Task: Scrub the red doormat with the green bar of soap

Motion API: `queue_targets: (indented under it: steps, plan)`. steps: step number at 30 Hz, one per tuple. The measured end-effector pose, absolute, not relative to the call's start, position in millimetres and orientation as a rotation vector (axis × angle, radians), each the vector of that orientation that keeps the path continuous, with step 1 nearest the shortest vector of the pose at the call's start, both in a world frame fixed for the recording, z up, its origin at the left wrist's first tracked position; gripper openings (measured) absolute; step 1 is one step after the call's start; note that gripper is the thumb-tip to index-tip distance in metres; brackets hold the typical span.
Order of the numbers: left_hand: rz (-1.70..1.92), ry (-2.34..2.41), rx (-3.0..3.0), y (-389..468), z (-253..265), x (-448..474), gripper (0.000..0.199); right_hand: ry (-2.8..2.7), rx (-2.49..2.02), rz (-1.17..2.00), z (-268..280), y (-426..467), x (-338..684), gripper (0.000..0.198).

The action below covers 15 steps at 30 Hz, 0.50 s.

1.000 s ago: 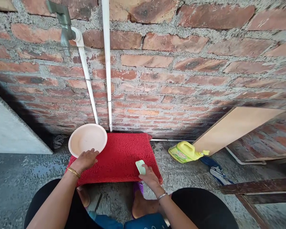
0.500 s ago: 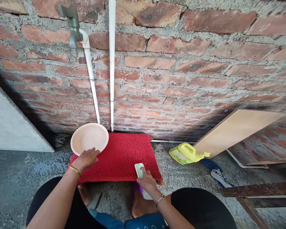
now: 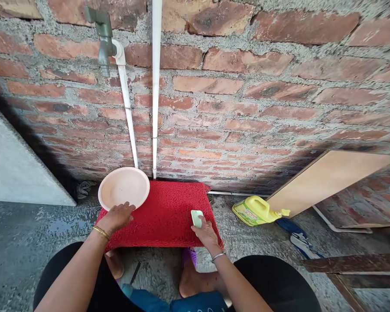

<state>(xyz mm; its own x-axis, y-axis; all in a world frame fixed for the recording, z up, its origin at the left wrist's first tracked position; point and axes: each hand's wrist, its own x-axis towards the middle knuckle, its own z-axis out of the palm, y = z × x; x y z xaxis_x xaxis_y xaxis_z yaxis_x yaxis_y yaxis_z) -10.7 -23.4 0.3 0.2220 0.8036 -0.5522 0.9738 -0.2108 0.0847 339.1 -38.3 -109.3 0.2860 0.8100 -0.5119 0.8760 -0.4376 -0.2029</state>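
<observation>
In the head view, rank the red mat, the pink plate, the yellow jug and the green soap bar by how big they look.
1. red mat
2. pink plate
3. yellow jug, near the plate in apparent size
4. green soap bar

the yellow bottle point(image 3: 258, 210) carries a label, but its print is too small to read.

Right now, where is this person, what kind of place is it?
Probably an outdoor washing spot: a tap on a bare brick wall, a yellow detergent jug on wet concrete, and a soap bar on a red mat.
</observation>
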Motion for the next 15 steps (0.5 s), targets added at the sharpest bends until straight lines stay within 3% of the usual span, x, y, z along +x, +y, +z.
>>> queue_targets:
  steps: [10, 15]
  plan:
    - [-0.528, 1.654, 2.054, -32, 3, -20, 0.044, 1.540, 2.230, -0.773, -125, -71, 345, 0.065]
    - [-0.566, 1.656, 2.041, -36, 7, -18, 0.045, 1.952, 2.082, -0.596, -130, -81, 312, 0.064]
